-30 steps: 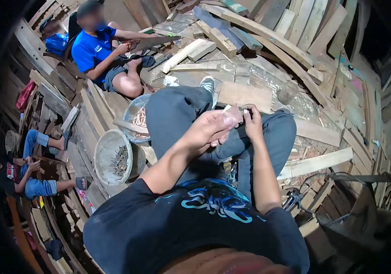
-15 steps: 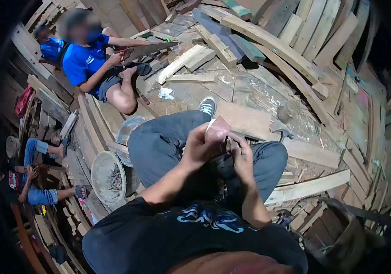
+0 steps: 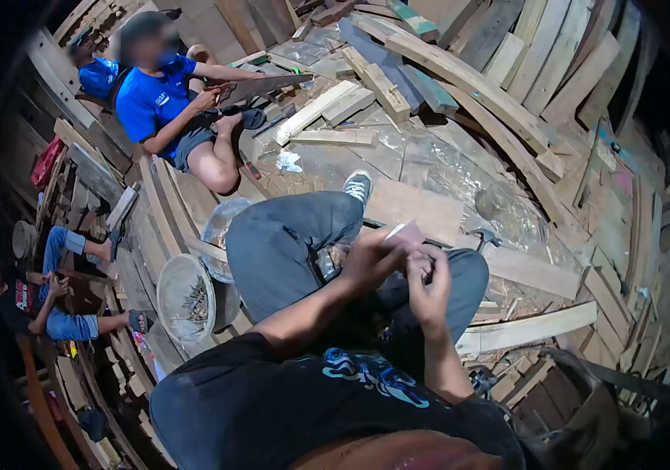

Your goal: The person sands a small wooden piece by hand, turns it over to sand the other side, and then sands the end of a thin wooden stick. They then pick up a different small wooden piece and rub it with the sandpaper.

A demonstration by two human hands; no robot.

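My left hand (image 3: 372, 260) is closed around a small pinkish, folded piece that looks like paper (image 3: 406, 234), with a white edge along one side. Just right of it, my right hand (image 3: 429, 286) has its fingers pinched together below the paper's lower corner; whatever is between the fingertips is hidden. Both hands are held over my lap, between my bent knees in dark trousers (image 3: 288, 239). Beyond my right knee lies a claw hammer (image 3: 485, 236), its head near a flat board (image 3: 413, 210).
A pale bucket (image 3: 164, 294) holding nails (image 3: 196, 302) stands left of my knee, beside a clear plastic container (image 3: 221, 227). A person in blue (image 3: 155, 102) sits with a handsaw (image 3: 268, 84); another person (image 3: 45, 301) sits at left. Curved timbers (image 3: 468, 90) lie at the upper right.
Both hands have shifted right and slightly down, and the pinkish paper is tilted more to the right. My right fingers have drawn together. The view has moved slightly.
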